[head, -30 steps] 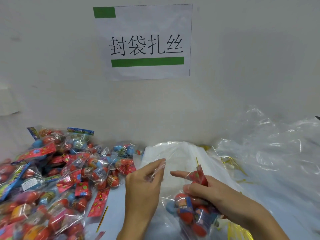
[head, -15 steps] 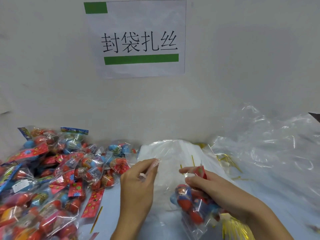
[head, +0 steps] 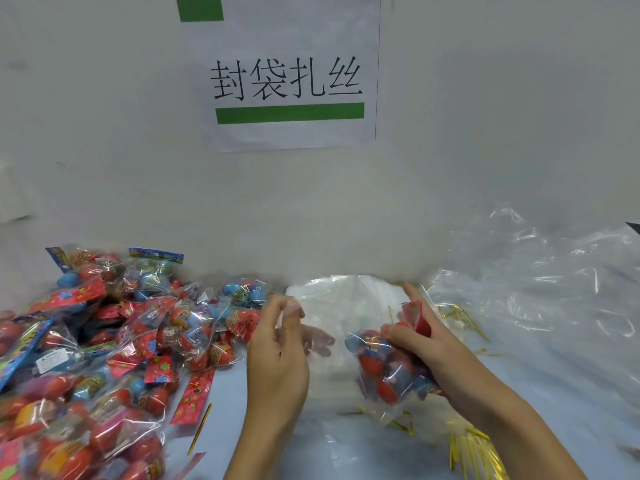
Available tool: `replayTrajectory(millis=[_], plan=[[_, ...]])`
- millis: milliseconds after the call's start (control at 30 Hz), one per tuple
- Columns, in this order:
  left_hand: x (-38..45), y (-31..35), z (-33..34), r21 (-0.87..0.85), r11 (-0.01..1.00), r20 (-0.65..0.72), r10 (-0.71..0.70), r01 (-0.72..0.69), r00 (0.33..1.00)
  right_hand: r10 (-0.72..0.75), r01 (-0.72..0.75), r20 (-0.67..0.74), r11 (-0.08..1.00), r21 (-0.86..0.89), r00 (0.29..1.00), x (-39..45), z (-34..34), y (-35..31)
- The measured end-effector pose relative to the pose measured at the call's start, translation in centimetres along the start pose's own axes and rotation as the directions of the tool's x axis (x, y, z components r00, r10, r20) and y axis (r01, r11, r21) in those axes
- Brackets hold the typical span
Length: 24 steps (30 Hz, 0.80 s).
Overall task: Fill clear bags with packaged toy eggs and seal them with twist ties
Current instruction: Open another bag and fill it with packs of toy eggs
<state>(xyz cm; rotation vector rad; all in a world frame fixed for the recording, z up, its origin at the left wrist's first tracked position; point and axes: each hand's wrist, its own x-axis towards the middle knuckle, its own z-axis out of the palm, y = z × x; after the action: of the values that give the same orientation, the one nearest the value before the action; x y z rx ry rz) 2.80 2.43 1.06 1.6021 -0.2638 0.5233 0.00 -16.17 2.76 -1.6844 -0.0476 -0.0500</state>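
Note:
My right hand (head: 436,351) grips a pack of toy eggs (head: 381,368), red and blue, with a red header card between its fingers. The pack sits partly inside a clear bag (head: 329,341) whose mouth edge my left hand (head: 280,344) pinches between thumb and fingertips. The bag's far side is hard to make out against the white stack behind. A big heap of packaged toy eggs (head: 104,358) covers the table on the left. Gold twist ties (head: 471,452) lie loose at the lower right.
A stack of flat clear bags (head: 346,296) lies against the wall behind my hands. Crumpled clear plastic sheeting (head: 540,289) fills the right side. One single gold tie (head: 200,427) lies beside the egg heap. A paper sign (head: 287,74) hangs on the wall.
My right hand has pushed the egg pack lower and toward me into the bag. My left hand has kept its pinch on the bag's edge, its fingers curling more.

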Motion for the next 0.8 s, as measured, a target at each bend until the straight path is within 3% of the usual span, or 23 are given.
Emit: replayTrajectory(millis=[100,167,333,600,700,800], plan=[[0.2,0.1,0.0,-0.127,0.985,0.032,-0.111,0.114,0.993,0.061,-0.074,0.085,0.984,0.160,0.994,-0.1,0.2,0.1],[0.3,-0.1,-0.1,-0.141,0.980,0.003,-0.139,0.138,0.990,0.041,-0.053,0.077,0.986,0.157,0.996,-0.2,0.3,-0.1],[0.7,-0.5,-0.4,-0.115,0.992,-0.251,-0.079,0.051,0.965,0.067,-0.039,-0.155,0.983,0.177,0.986,0.5,-0.2,0.3],[0.7,0.0,-0.2,-0.238,0.963,-0.187,-0.171,0.124,0.967,0.076,0.041,-0.317,0.937,0.348,0.945,0.9,-0.5,0.4],[0.9,0.0,-0.5,-0.243,0.965,-0.292,-0.172,0.101,0.941,0.040,0.125,-0.305,0.857,0.501,0.952,0.4,-1.1,-0.3],[0.6,0.1,-0.3,-0.074,0.996,-0.172,-0.054,0.042,0.984,-0.024,0.127,-0.162,0.735,0.666,0.986,-0.3,-1.5,-0.9]])
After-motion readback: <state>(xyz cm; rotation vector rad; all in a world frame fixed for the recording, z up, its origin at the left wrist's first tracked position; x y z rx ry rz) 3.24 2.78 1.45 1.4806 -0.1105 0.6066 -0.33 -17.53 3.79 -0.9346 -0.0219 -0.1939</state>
